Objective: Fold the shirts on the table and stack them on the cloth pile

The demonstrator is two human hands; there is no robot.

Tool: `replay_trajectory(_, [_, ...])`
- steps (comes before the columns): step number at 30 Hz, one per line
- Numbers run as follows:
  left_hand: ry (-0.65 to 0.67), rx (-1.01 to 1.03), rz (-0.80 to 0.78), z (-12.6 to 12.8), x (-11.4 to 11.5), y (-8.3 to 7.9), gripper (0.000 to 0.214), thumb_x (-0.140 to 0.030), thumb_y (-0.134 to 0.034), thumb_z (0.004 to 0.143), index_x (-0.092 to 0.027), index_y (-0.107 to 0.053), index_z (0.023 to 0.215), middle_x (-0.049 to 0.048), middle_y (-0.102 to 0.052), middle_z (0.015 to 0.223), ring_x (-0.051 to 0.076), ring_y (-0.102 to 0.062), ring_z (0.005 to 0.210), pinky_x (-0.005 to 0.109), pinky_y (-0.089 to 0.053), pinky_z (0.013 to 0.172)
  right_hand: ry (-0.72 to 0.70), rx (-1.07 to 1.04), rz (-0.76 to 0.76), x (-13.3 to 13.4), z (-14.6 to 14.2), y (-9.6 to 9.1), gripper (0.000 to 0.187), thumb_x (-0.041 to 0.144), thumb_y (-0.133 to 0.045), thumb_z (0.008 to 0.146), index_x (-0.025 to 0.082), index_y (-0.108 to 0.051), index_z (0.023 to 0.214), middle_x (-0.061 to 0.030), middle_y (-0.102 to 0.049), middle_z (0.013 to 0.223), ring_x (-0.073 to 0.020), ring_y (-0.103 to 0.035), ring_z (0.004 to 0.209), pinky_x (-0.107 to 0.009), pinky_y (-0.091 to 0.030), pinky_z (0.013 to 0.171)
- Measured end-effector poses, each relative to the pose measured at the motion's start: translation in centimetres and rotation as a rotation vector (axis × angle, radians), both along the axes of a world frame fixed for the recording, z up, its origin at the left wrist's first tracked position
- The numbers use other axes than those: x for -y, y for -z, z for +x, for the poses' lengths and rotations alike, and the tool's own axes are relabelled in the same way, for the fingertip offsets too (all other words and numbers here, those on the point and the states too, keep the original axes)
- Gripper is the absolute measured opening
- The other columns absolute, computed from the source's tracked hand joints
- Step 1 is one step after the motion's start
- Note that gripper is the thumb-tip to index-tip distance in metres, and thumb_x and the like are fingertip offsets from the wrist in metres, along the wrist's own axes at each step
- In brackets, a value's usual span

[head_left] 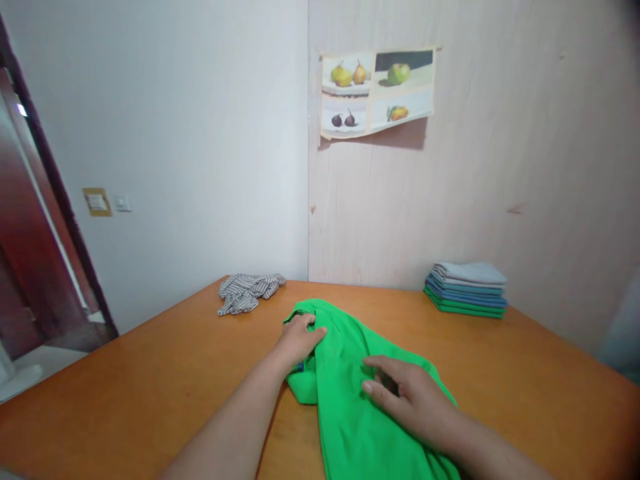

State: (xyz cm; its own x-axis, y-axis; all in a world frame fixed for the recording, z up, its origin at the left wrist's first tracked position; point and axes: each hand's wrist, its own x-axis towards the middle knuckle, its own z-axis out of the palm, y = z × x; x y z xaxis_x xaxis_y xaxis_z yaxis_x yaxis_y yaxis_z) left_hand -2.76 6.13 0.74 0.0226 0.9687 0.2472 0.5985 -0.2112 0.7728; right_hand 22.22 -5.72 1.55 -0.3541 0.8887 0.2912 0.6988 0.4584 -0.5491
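Cloth (345, 400) in green, spread beneath your two hands

Beyond your left hand (300, 340) and a little to its left, you have a crumpled striped cloth (247, 293) near the table's far edge. Beyond your right hand (407, 393) and farther right sits a stack of folded cloths (467, 293), well apart from the green piece. Past both hands, up on the wall (370, 220), hangs a fruit poster (377, 93) with a curling lower edge. Your own hands cover parts of the green material.

That material looks soft and smooth, with loose creases below your right hand and an open, folded-back edge at your left. The striped piece is a rumpled heap; the stack is squared and layered, pale grey over blues over green. The table (165, 387) around your forearms has an orange-brown, slightly glossy surface.

The green cloth's long axis slants from its narrow far end, at your left hand, to a wider near end below your right hand, where it leaves the view.

Your left hand is partly closed, thumb outside and fingers tucked into the opening, with the edge between them; you cannot tell how firmly. Your right hand is half open and loosely curled over the cloth, gripping nothing; whether it touches is unclear.
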Motion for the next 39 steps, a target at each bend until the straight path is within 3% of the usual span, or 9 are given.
replay_trajectory(3, [0.088, -0.259, 0.113, 1.4, 1.5, -0.3, 0.052, -0.055, -0.074, 0.07, -0.023, -0.068, 0.11, 0.0098, -0.065, 0.118, 0.033, -0.055, 0.114, 0.046, -0.038, 0.098, -0.03, -0.047, -0.09, 0.4, -0.2, -0.6, 0.051, 0.056, -0.055, 0.092, 0.025, -0.06, 0.132, -0.0012, -0.07, 0.084, -0.0186, -0.063, 0.071, -0.029, -0.042, 0.062])
replay_trajectory(7, [0.125, -0.47, 0.242, 3.2, 3.9, -1.5, 0.014, -0.038, -0.065, 0.084, -0.027, -0.069, 0.091, 0.0038, -0.068, 0.11, 0.03, -0.053, 0.117, 0.053, -0.024, 0.109, -0.056, -0.104, -0.136, 0.6, -0.2, -0.6, 0.051, 0.054, -0.056, 0.092, 0.025, -0.058, 0.134, 0.001, -0.066, 0.077, -0.0167, -0.059, 0.066, -0.027, -0.037, 0.059])
replay_trajectory(14, [0.058, -0.494, 0.275, 3.9, 5.5, -3.5, 0.017, -0.032, -0.047, 0.094, -0.024, -0.061, 0.094, 0.0024, -0.071, 0.094, 0.022, -0.064, 0.089, 0.034, -0.042, 0.079, 0.01, -0.213, -0.13, -0.5, 0.1, 0.7, 0.049, 0.048, -0.054, 0.093, 0.022, -0.058, 0.134, 0.0021, -0.057, 0.07, -0.0176, -0.055, 0.066, -0.029, -0.038, 0.06])
replay_trajectory(19, [-0.065, -0.693, 0.168, 3.1, 5.4, -3.9, 0.035, -0.055, -0.052, 0.089, -0.022, -0.064, 0.09, 0.0099, -0.071, 0.094, 0.03, -0.065, 0.092, 0.038, -0.042, 0.076, 0.024, -0.263, -0.179, -1.0, 0.1, 1.1, 0.051, 0.047, -0.053, 0.092, 0.02, -0.056, 0.135, 0.0024, -0.056, 0.069, -0.0179, -0.054, 0.067, -0.03, -0.041, 0.063])
replay_trajectory(23, [0.015, -0.807, 0.119, 3.1, 5.2, -3.5, 0.022, -0.039, -0.055, 0.086, -0.022, -0.066, 0.079, 0.0108, -0.071, 0.092, 0.032, -0.062, 0.098, 0.041, -0.041, 0.082, 0.021, -0.3, -0.205, -1.0, 0.0, 1.1, 0.051, 0.048, -0.053, 0.092, 0.019, -0.057, 0.133, 0.0018, -0.059, 0.069, -0.0181, -0.056, 0.068, -0.031, -0.043, 0.064])
replay_trajectory(28, [0.209, -0.567, 0.234, 4.1, 5.9, -3.7, 0.017, -0.033, -0.054, 0.09, -0.022, -0.062, 0.079, 0.0052, -0.068, 0.086, 0.026, -0.059, 0.092, 0.036, -0.041, 0.08, 0.013, -0.45, -0.272, -1.0, 0.1, 0.7, 0.057, 0.056, -0.052, 0.091, 0.018, -0.055, 0.133, 0.0001, -0.063, 0.075, -0.017, -0.058, 0.066, -0.03, -0.043, 0.061])
replay_trajectory(31, [0.518, -0.331, 0.282, 5.2, 7.1, -4.3, 0.014, -0.029, -0.052, 0.092, -0.022, -0.061, 0.084, 0.0023, -0.066, 0.086, 0.021, -0.057, 0.091, 0.031, -0.042, 0.083, 0.05, -0.567, -0.343, -1.1, 0.4, 0.2, 0.062, 0.063, -0.049, 0.091, 0.019, -0.051, 0.135, -0.0004, -0.064, 0.077, -0.0157, -0.057, 0.061, -0.027, -0.04, 0.054])
replay_trajectory(34, [0.773, -0.134, 0.223, 6.1, 8.3, -4.5, 0.011, -0.02, -0.053, 0.088, -0.021, -0.064, 0.085, 0.0013, -0.066, 0.09, 0.018, -0.058, 0.095, 0.029, -0.042, 0.092, 0.033, -0.633, -0.383, -1.0, 0.6, -0.2, 0.051, 0.064, -0.05, 0.09, 0.02, -0.062, 0.112, 0.0032, -0.056, 0.068, -0.0133, -0.051, 0.057, -0.024, -0.037, 0.051])
replay_trajectory(39, [0.713, 0.169, -0.105, 6.2, 8.0, -3.5, 0.026, -0.019, -0.056, 0.081, -0.02, -0.064, 0.106, 0.0018, -0.068, 0.099, 0.016, -0.062, 0.088, 0.025, -0.047, 0.076, 0.097, -0.868, -0.441, -1.8, 1.2, 0.4, 0.026, 0.044, -0.062, 0.086, 0.019, -0.063, 0.088, 0.0055, -0.051, 0.062, -0.0093, -0.04, 0.049, -0.022, -0.03, 0.046])
